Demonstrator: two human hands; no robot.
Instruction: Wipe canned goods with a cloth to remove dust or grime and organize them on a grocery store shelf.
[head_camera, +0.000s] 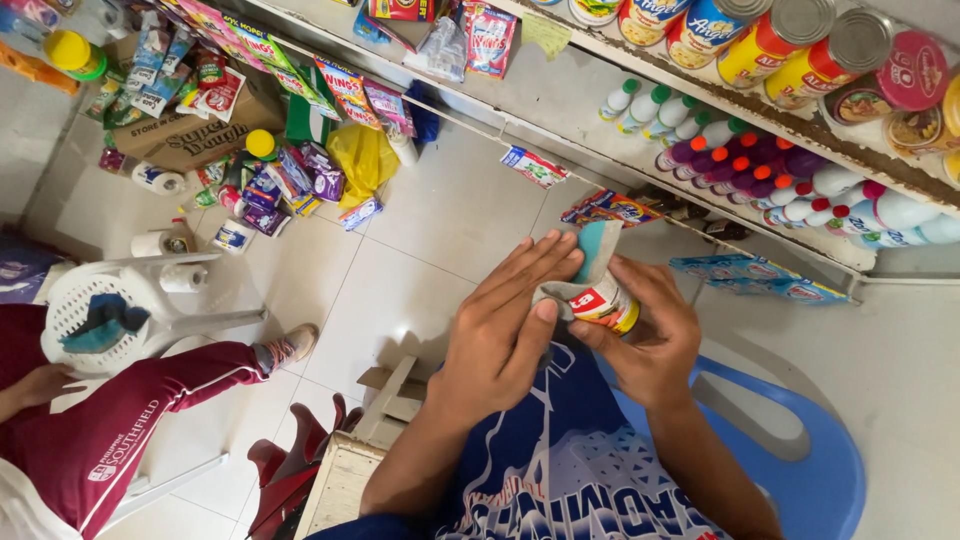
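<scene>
small can (608, 303) held above the lap, beside the shelf (560, 100) | right hand (650, 335) clamped round it | left hand (505, 325) pressing grey cloth (590, 265) on it | judged light, rigid, smooth; best gripped round the body

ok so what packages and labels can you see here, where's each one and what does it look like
Small can: between the left hand and right hand, red, white and yellow label, cloth over it.
Tins: top shelf, upper right, lying down, yellow, red and blue labels.
Bottles: lower shelf, white and purple, coloured caps.
Cardboard box: floor, upper left, brown.
Sachet strips: hanging along the shelf edge, multicoloured.
Paper rolls: floor, left, white.
</scene>
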